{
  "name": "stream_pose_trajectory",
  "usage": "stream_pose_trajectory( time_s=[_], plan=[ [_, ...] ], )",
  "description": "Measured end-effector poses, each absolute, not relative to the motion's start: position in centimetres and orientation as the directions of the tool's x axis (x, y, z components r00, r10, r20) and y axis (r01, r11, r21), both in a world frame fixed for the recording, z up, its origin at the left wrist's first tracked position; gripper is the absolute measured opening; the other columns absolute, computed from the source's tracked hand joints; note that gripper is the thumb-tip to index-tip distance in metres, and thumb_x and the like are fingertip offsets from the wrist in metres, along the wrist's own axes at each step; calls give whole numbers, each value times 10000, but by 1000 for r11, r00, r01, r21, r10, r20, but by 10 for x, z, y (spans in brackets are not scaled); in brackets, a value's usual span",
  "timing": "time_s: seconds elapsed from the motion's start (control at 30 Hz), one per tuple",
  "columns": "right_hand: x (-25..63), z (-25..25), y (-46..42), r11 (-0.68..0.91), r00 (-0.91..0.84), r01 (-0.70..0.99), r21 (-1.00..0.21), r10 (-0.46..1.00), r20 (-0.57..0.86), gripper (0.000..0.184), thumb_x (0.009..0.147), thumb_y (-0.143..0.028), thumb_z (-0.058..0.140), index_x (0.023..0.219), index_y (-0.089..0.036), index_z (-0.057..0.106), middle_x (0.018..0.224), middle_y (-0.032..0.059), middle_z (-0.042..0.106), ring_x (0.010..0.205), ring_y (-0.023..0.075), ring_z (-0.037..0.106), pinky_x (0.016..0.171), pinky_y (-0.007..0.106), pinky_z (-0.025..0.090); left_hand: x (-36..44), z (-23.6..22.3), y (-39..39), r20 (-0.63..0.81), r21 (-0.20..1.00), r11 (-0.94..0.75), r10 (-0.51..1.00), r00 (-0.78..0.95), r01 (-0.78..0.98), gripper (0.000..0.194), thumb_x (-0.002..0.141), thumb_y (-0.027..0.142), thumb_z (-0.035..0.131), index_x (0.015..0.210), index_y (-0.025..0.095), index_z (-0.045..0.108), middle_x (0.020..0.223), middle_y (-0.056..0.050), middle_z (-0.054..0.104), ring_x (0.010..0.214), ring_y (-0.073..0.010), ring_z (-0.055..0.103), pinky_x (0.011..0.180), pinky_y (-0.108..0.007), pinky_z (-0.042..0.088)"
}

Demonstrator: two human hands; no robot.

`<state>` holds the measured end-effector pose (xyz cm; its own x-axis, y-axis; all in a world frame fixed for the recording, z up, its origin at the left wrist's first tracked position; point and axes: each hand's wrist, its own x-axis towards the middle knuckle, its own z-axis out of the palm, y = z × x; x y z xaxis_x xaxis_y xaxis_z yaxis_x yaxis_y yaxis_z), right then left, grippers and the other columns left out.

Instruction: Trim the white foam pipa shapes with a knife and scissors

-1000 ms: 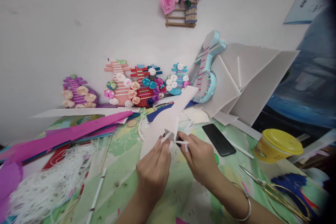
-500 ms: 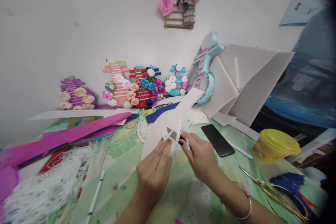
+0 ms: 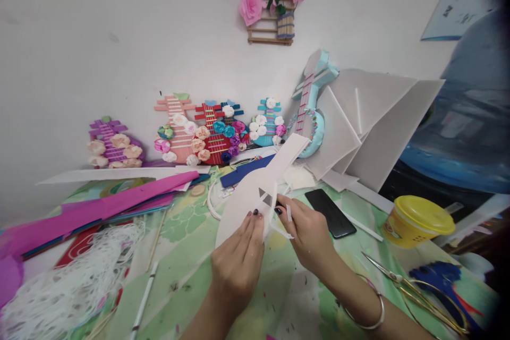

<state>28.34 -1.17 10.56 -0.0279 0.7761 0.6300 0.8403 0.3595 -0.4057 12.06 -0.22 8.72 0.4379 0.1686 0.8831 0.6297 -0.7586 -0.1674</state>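
Model lutes (image 3: 182, 151) line the wall (image 3: 119, 37). My left hand (image 3: 239, 257) holds a white cutout (image 3: 245, 188); my right hand (image 3: 306, 226) grips a blade (image 3: 266, 199).

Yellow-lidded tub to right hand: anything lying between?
Yes. In the head view, a black phone lies between the right hand and the yellow-lidded tub, with a thin white strip past the phone.

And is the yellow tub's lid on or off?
On. The lid sits over the tub; I can't tell if it's pressed tight.
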Motion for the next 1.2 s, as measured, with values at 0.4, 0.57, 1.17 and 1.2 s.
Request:
stream_pose_trajectory(
  time_s=[0.4,0.57,1.17,1.2],
  plan=[
    [290,103,-6,368,-13,809,-459,791,612,320,941,-345,325,1093,-223,578,874,46,662,787,154,622,701,236,440,115,93,-2,923,-121,-751,156,353,649,421,722,0,604,1138,52,568,972,-122,695,936,-182,645,874,-243,481],
    [290,102,-5,349,-6,823,-448,794,608,328,940,-355,318,1081,-222,584,860,45,664,780,156,628,691,240,443,115,92,-1,917,-119,-757,164,363,642,412,714,-15,603,1121,41,572,970,-131,694,935,-181,645,873,-240,480],
    [291,105,-4,346,17,820,-456,781,624,312,943,-331,311,1056,-233,585,814,32,648,747,149,611,670,232,427,118,92,-3,921,-123,-768,149,361,629,399,721,5,607,1117,42,571,964,-140,693,942,-191,642,864,-257,492],
    [291,104,-3,348,19,819,-456,778,628,309,942,-330,314,1049,-232,587,821,32,651,745,147,612,671,230,427,117,92,-2,917,-126,-771,150,369,624,399,723,4,603,1119,40,568,966,-142,692,947,-193,641,864,-258,493]
  ],
)
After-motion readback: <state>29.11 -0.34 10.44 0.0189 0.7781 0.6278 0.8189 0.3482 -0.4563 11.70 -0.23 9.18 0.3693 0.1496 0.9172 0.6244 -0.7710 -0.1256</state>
